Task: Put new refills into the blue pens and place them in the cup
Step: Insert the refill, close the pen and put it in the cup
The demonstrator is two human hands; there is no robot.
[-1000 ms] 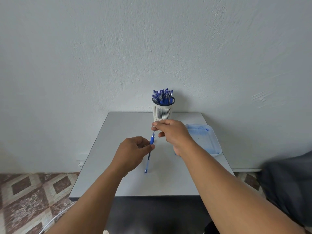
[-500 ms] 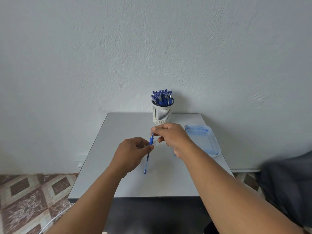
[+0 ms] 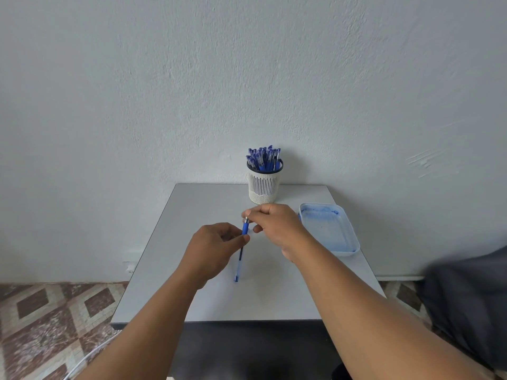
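Change: right hand [image 3: 277, 226] has come nearer along the blue pen [image 3: 241, 248], its fingertips now at the metal tip end.
Left hand [image 3: 214, 248]: fingers curled, thumb and forefinger pinching the pen at the lower edge of its blue grip.
Pen: slim clear barrel with a blue end cap, held slanted above the table [image 3: 170, 259].
Right hand: thumb and fingers pinched on the silver tip; contact partly hidden.
Table: smooth, matte grey, square.
Tray [image 3: 345, 242]: shallow translucent plastic, blue-stained, rounded corners, right side.
Cup [image 3: 264, 187]: white slotted plastic, dark rim, packed with blue pens [image 3: 263, 159], at the far edge.
Wall [image 3: 247, 78]: rough plaster.
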